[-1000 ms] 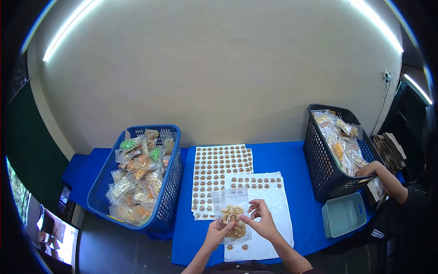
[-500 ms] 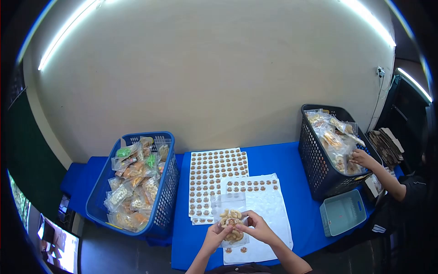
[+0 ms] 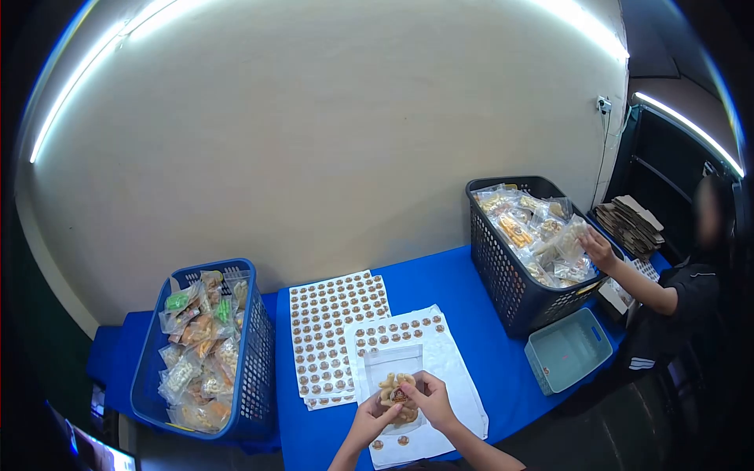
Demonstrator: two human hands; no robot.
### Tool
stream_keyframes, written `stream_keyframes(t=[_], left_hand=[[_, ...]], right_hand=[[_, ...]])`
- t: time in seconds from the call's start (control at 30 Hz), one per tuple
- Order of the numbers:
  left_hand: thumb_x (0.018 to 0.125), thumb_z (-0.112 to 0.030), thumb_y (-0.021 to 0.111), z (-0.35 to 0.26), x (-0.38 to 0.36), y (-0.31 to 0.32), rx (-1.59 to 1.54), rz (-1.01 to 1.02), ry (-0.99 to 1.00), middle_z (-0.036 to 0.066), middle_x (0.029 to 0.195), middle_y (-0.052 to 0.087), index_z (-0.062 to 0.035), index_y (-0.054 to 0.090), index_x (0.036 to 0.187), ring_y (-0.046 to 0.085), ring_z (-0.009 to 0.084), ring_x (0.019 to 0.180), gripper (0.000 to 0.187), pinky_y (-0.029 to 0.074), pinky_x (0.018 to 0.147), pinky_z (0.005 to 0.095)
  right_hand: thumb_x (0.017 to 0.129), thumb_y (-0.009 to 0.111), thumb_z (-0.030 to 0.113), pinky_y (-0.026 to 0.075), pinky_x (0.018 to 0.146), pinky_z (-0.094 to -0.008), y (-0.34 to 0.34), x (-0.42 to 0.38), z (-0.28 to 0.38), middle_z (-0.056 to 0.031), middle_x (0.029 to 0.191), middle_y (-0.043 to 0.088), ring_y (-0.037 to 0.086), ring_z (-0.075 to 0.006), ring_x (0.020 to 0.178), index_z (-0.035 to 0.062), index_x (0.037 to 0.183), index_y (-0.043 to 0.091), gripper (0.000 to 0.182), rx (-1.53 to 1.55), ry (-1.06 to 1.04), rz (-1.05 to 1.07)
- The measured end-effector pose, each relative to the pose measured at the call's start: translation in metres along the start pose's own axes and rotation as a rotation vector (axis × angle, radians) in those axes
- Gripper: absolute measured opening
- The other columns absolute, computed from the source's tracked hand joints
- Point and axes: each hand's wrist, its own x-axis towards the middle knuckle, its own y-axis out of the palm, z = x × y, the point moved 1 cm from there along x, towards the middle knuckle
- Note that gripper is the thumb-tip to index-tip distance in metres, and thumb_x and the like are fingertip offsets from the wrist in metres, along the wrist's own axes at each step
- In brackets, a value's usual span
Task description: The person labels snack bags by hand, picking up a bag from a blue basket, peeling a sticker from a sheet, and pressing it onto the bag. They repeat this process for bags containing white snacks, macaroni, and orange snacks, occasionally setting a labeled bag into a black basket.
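Between my two hands is a clear plastic bag of curled, pale snacks [image 3: 388,382], with a round brown sticker [image 3: 400,396] on its front. My left hand [image 3: 371,420] grips the bag's left side, thumb near the sticker. My right hand [image 3: 433,401] pinches the right side, its thumb pressing by the sticker's upper edge. Under the bag lies a mostly bare white sticker sheet [image 3: 455,392] with some round stickers along its top and a couple near its bottom. A fuller sheet of round stickers [image 3: 326,330] lies to its left, partly beneath it.
A blue basket [image 3: 263,353] of bagged snacks stands at left. At right, another person's hand [image 3: 598,250] holds a bag over a dark basket [image 3: 503,290] full of bags. A grey-green tray [image 3: 577,369] and stacked cardboard [image 3: 628,224] are nearby.
My view has turned right. My thumbs still press near the sticker on the held bag. The other person's hand has lifted a bag from the dark basket.
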Motion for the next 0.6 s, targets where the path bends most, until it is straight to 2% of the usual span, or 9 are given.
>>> stream_keyframes(t=[0.07, 0.17, 0.27, 0.37, 0.6], left_hand=[[0.082, -0.012, 0.058, -0.001, 0.000, 0.002, -0.009, -0.041, -0.033, 0.012, 0.106, 0.053, 0.0046, 0.040, 0.117, 0.054, 0.0151, 0.094, 0.043, 0.046, 0.079, 0.0265], [0.082, -0.012, 0.058, -0.008, -0.001, 0.005, 0.018, -0.108, -0.043, 0.011, 0.105, 0.054, 0.0040, 0.041, 0.115, 0.053, 0.0144, 0.095, 0.042, 0.047, 0.077, 0.0255], [0.082, -0.013, 0.058, -0.007, 0.000, 0.007, 0.076, -0.140, 0.020, 0.010, 0.103, 0.054, 0.0033, 0.041, 0.114, 0.053, 0.0132, 0.094, 0.041, 0.047, 0.076, 0.0245], [0.082, -0.014, 0.058, -0.007, 0.000, 0.010, 0.076, -0.137, 0.063, 0.009, 0.102, 0.053, 0.0027, 0.041, 0.115, 0.054, 0.0123, 0.091, 0.040, 0.046, 0.076, 0.0238], [0.084, -0.014, 0.055, -0.002, -0.004, 0.000, -0.062, -0.181, 0.087, 0.008, 0.100, 0.054, 0.0021, 0.044, 0.110, 0.054, 0.0104, 0.089, 0.033, 0.045, 0.074, 0.0225]], right_hand=[[0.079, 0.063, 0.019, 0.040, 0.056, -0.0188, -0.002, -0.001, -0.002, -0.0016, 0.071, 0.058, 0.051, -0.0040, 0.063, 0.0008, 0.082, 0.056, 0.019, 0.012, 0.028, 0.021], [0.079, 0.063, 0.019, 0.042, 0.056, -0.0187, 0.012, -0.006, 0.004, -0.0023, 0.072, 0.058, 0.052, -0.0043, 0.065, 0.0007, 0.082, 0.054, 0.020, 0.056, -0.114, 0.000], [0.080, 0.062, 0.019, 0.043, 0.058, -0.0189, 0.011, -0.003, -0.002, -0.0036, 0.075, 0.058, 0.053, -0.0051, 0.068, 0.0005, 0.083, 0.053, 0.021, -0.049, -0.098, -0.019], [0.081, 0.060, 0.016, 0.043, 0.062, -0.0187, 0.012, -0.003, -0.001, -0.0042, 0.079, 0.058, 0.054, -0.0055, 0.072, 0.0003, 0.084, 0.053, 0.017, 0.050, 0.024, -0.036], [0.083, 0.058, 0.017, 0.044, 0.067, -0.0218, 0.020, 0.001, 0.002, -0.0047, 0.081, 0.057, 0.054, -0.0074, 0.076, -0.0006, 0.088, 0.053, 0.020, 0.158, 0.027, -0.009]])
